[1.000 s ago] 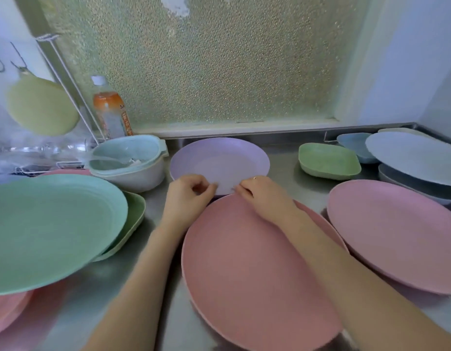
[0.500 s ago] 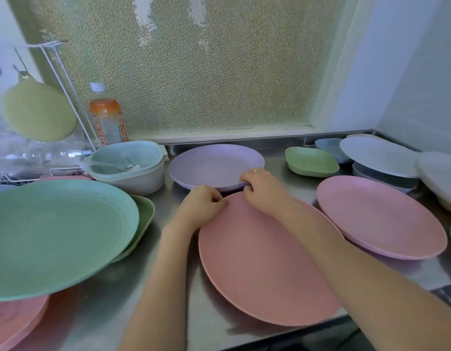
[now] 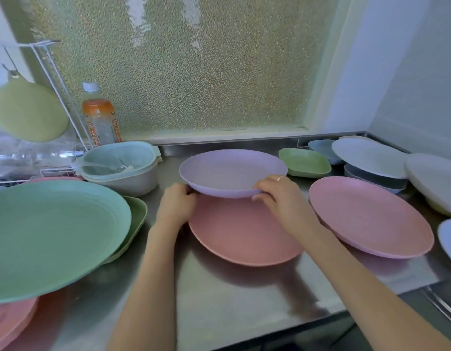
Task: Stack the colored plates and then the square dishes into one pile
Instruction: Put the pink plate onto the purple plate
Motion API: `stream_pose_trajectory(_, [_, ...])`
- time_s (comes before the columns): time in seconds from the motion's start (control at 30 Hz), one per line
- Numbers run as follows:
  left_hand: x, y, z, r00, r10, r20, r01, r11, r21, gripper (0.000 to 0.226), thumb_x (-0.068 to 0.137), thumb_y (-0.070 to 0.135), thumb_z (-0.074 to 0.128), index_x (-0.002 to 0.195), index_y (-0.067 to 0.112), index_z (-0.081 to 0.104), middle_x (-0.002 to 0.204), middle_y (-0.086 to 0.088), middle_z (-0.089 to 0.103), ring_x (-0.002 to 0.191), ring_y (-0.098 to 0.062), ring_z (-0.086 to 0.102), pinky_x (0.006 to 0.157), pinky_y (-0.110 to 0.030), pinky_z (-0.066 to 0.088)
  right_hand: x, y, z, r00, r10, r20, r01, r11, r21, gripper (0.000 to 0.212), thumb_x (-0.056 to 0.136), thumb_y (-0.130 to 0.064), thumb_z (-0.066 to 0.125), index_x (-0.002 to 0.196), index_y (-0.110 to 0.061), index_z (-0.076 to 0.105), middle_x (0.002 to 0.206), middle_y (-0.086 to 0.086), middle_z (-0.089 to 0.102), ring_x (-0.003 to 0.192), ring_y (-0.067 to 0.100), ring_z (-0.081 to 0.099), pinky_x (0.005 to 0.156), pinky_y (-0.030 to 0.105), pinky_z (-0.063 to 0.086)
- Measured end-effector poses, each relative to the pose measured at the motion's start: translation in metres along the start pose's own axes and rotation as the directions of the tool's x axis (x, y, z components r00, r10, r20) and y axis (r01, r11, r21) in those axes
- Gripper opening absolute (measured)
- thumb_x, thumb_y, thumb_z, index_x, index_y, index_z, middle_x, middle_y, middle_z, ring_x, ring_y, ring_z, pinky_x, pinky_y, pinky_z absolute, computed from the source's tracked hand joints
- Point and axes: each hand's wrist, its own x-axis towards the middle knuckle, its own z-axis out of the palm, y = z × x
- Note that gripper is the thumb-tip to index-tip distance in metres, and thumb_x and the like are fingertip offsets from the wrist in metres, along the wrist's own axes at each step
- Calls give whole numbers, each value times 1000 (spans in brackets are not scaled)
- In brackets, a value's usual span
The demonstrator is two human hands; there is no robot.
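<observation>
Clamped, one grip each, left hand [image 3: 177, 206] and right hand [image 3: 282, 196], on lilac plate [image 3: 232, 171] rim; tilted over salmon plate [image 3: 244, 231], likely for stacking.

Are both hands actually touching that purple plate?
Touching. The head view shows the left hand gripping the purple plate at its near-left rim and the right hand with fingers curled against its near-right rim.

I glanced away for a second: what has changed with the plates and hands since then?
Both hands, left hand and right hand, have taken hold of the purple plate, and its near edge now overlaps the salmon plate. The pink plate and green plate look unmoved.
</observation>
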Motion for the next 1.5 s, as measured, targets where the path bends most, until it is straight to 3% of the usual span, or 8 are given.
stream_pose_trajectory(0.23, [-3,4,0,1000,4,-23,-6,996,-87,18,86,9,51,77,4,67,73,-12,63,73,-23,49,55,-28,38,-59,-5,-21,999,38,37,-41,995,95,16,84,-16,54,83,-13,70,82,1,62,81,15,55,71,27,43])
stream_pose_trajectory(0.47, [1,5,6,1000,-20,-15,14,950,-311,39,87,1,49,121,14,63,101,-4,67,93,-19,60,77,-25,40,-88,-2,-23,998,39,58,-46,990,132,15,83,-8,64,89,-18,74,86,-13,61,84,4,55,75,13,41])
stream_pose_trajectory(0.7, [-4,17,8,971,-201,132,235,668,-707,30,89,8,46,92,15,74,94,-4,73,83,-18,68,78,-31,54,-97,-2,-21,997,-18,80,3,985,175,20,83,-20,58,90,-29,74,82,-27,59,83,-2,58,77,32,48])
stream_pose_trajectory(0.87, [-3,14,6,957,-155,245,284,678,-678,29,76,14,52,88,15,77,105,-11,73,97,-27,67,96,-44,47,-94,-1,-17,992,16,123,-40,979,200,17,83,-40,56,96,-48,64,89,-33,61,88,-3,57,84,39,40])
stream_pose_trajectory(1.0, [2,4,10,968,-108,225,228,748,-624,29,81,10,49,97,9,74,97,-7,72,87,-25,65,81,-36,47,-98,-3,-18,985,45,164,-69,988,140,25,77,-64,45,99,-60,57,101,-37,56,98,-8,47,90,22,16])
stream_pose_trajectory(1.17, [8,-3,15,970,-85,226,209,763,-611,29,90,10,44,100,5,71,95,-7,69,83,-20,60,79,-30,42,-99,0,-17,981,41,189,-76,980,183,36,75,-68,39,95,-54,66,93,-32,60,103,-11,47,111,30,-10])
stream_pose_trajectory(1.4, [1,2,13,958,-63,280,245,686,-685,29,84,5,51,100,11,75,104,-14,73,86,-26,66,85,-39,51,-95,-2,-23,966,23,258,-75,978,196,27,82,-59,52,92,-45,72,93,-31,67,103,-11,53,113,28,-2])
stream_pose_trajectory(1.5, [2,2,13,956,-52,290,248,673,-697,32,84,4,51,101,15,76,105,-12,73,92,-28,69,88,-41,52,-94,-3,-20,973,85,213,-138,959,247,36,82,-59,47,116,-52,57,129,-39,42,122,-25,26,117,33,4])
